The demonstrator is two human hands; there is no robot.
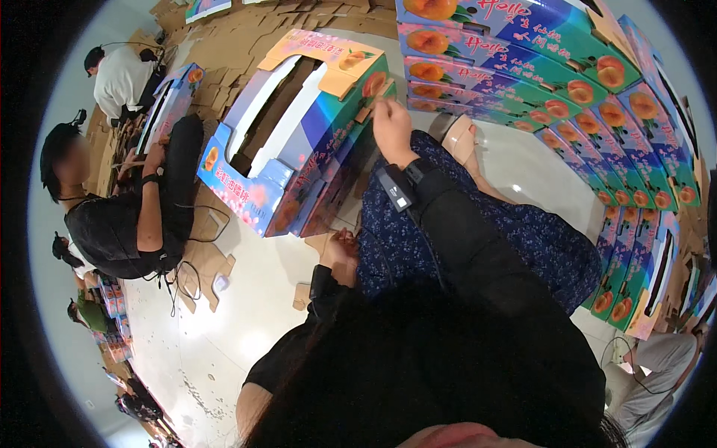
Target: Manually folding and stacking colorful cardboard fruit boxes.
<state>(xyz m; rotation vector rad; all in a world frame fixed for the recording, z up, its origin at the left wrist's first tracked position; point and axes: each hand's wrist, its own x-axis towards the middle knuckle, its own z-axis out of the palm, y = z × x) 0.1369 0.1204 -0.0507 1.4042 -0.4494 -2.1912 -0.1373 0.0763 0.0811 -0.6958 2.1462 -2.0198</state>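
A printed fruit carton (305,173) in blue, purple, green and orange stands on the floor in front of me. Its long top slot lies between white flaps. My right hand (393,131) is closed at the carton's far right side, fingers bent against a small brown cardboard tab (363,115) that sticks out there. Low by the carton's near right corner is my left hand (342,254), its fingers curled; whatever they may hold is hidden. Dark cuffs and a small black device (393,191) sit at my right wrist.
Stacked fruit cartons (508,71) rise at the far right, with more cartons (635,261) at the right. To the left, a person in black (112,231) handles another carton (173,104). Flattened cardboard (224,52) covers the floor beyond. Thin cables (179,287) lie left.
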